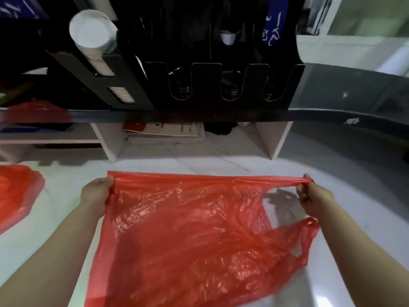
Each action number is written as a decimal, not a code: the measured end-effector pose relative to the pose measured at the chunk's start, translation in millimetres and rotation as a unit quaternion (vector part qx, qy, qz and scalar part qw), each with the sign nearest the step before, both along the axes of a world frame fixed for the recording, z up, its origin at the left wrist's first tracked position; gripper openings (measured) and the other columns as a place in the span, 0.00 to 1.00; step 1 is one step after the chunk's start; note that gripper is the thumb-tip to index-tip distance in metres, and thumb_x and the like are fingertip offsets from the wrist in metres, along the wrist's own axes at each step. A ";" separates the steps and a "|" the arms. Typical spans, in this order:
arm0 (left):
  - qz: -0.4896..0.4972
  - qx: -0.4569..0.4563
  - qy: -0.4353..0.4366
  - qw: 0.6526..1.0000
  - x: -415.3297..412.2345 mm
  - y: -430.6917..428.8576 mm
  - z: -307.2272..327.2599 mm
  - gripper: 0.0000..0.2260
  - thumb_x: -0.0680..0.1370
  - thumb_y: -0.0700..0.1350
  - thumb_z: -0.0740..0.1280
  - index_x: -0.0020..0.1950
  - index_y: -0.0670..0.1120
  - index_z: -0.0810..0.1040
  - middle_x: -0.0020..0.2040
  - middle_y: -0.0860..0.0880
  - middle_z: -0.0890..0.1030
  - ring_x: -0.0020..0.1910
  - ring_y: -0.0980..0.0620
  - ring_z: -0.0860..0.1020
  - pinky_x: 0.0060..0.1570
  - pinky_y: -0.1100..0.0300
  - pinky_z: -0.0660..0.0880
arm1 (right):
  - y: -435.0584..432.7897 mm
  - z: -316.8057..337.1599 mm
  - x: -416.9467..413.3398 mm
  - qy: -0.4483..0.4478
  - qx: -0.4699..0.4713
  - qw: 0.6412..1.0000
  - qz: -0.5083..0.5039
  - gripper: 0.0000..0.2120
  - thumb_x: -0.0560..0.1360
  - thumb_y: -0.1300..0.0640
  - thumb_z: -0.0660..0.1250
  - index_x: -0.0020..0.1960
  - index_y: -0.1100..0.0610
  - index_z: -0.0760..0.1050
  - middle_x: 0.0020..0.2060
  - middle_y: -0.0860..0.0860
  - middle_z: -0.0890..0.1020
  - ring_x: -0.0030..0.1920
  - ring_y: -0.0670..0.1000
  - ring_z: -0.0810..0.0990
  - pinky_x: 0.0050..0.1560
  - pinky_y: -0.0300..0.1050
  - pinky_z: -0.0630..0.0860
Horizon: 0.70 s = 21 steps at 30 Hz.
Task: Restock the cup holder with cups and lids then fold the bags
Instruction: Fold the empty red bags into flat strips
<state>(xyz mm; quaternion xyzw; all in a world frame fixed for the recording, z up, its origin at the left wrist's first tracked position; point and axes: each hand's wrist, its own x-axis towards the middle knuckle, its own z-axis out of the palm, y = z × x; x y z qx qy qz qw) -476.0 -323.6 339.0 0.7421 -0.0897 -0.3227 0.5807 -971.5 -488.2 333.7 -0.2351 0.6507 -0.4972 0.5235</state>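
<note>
A red plastic bag [190, 231] is stretched flat over the white counter in front of me. My left hand [97, 193] pinches its bottom corner on the left. My right hand [312, 198] grips one handle loop, pulled taut to the right; the other handle [307, 238] hangs loose below. Behind stands the black cup holder [199, 83] on a dark shelf. A stack of white cups [93, 34] sticks out of its left slot. Dark lids [230, 89] sit in the U-shaped front slots.
A second red bag [15, 191] lies crumpled at the left edge of the white counter [221, 165], and a further red bag [37, 107] sits on the shelf at left. Papers [166, 131] lie under the dark shelf between white supports.
</note>
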 end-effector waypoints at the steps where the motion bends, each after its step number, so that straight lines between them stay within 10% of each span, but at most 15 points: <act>1: -0.013 0.004 -0.039 0.999 -1.1 -4.2 -0.3 0.06 0.78 0.43 0.67 0.42 0.44 0.78 0.31 0.45 0.76 0.28 0.49 0.72 0.36 0.55 0.72 | 1.6 -4.7 -3.8 0.069 0.028 0.997 0.030 0.19 0.82 0.54 0.57 0.71 0.58 0.65 0.58 0.54 0.80 0.55 0.49 0.81 0.54 0.39 0.76; 3: -0.043 0.010 -0.124 0.991 -4.9 -12.1 -3.1 0.07 0.78 0.43 0.68 0.40 0.43 0.78 0.33 0.45 0.75 0.30 0.47 0.71 0.34 0.56 0.70 | 0.8 -14.2 -18.7 0.309 0.032 0.943 0.117 0.25 0.83 0.53 0.51 0.77 0.60 0.52 0.75 0.54 0.62 0.73 0.51 0.63 0.72 0.41 0.56; 7: -0.070 0.061 -0.296 0.951 -18.9 -22.4 -8.3 0.11 0.79 0.46 0.64 0.45 0.39 0.79 0.42 0.39 0.80 0.44 0.40 0.77 0.45 0.53 0.69 | 0.6 5.5 -18.9 -0.055 0.012 0.997 -0.044 0.27 0.80 0.65 0.55 0.74 0.51 0.48 0.71 0.51 0.68 0.65 0.51 0.75 0.46 0.34 0.76; 12: -0.095 0.068 -0.339 0.933 -57.5 -33.1 -0.8 0.17 0.81 0.49 0.59 0.64 0.39 0.69 0.60 0.35 0.77 0.59 0.34 0.74 0.57 0.47 0.69 | 24.1 24.2 16.9 0.256 -0.086 0.962 -0.038 0.20 0.75 0.65 0.60 0.67 0.59 0.70 0.47 0.53 0.76 0.45 0.52 0.77 0.48 0.46 0.72; 16: -0.197 0.080 -0.557 0.803 -79.5 -32.0 -11.4 0.23 0.77 0.42 0.66 0.71 0.39 0.66 0.69 0.37 0.69 0.69 0.37 0.67 0.68 0.45 0.63 | 51.8 35.7 73.3 0.451 -0.276 0.837 0.140 0.14 0.71 0.67 0.62 0.54 0.57 0.78 0.48 0.54 0.78 0.48 0.54 0.76 0.52 0.48 0.72; 21: -0.399 0.124 -0.524 0.742 -96.2 -29.9 -40.4 0.30 0.79 0.54 0.62 0.77 0.43 0.57 0.75 0.41 0.63 0.75 0.44 0.60 0.73 0.51 0.57 | 60.0 10.6 135.8 0.576 -0.297 0.654 0.390 0.19 0.76 0.54 0.63 0.65 0.58 0.73 0.67 0.58 0.72 0.69 0.60 0.68 0.69 0.53 0.63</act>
